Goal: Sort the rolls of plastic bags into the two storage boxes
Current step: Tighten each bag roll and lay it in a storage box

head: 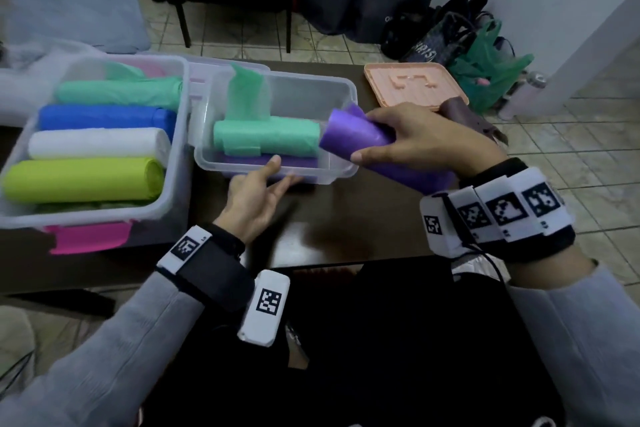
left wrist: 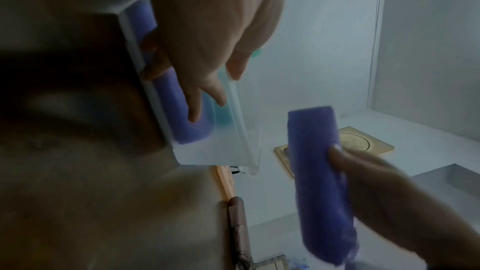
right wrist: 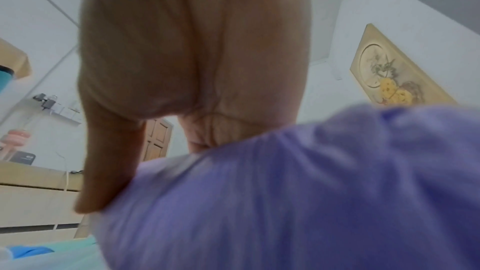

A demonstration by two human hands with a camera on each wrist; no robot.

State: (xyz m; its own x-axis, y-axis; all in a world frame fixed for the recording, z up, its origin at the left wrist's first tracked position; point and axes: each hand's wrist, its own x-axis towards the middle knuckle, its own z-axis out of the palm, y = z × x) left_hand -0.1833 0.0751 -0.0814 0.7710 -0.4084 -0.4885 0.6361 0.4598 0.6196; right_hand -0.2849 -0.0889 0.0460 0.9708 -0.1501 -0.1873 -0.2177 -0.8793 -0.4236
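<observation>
The purple roll (head: 360,146) looked light and soft, a bundle of thin film that would dent under the fingers and could slip or unwind at its loose outer flap; taking it round the middle seemed the safest hold. It was off the table, tilted, its far end over the right rim of the small clear box (head: 341,87). The right hand (head: 422,139) was wrapped round its middle, thumb on the near side, fingers over the top. The left hand (head: 256,198) lay relaxed and nearly flat against the near wall of that box, fingertips touching the plastic, gripping nothing. Inside the box lay a mint green roll (head: 266,135) and another purple roll (head: 249,159) beneath it. The larger box (head: 173,204) at the left held green, blue, white and lime rolls side by side
</observation>
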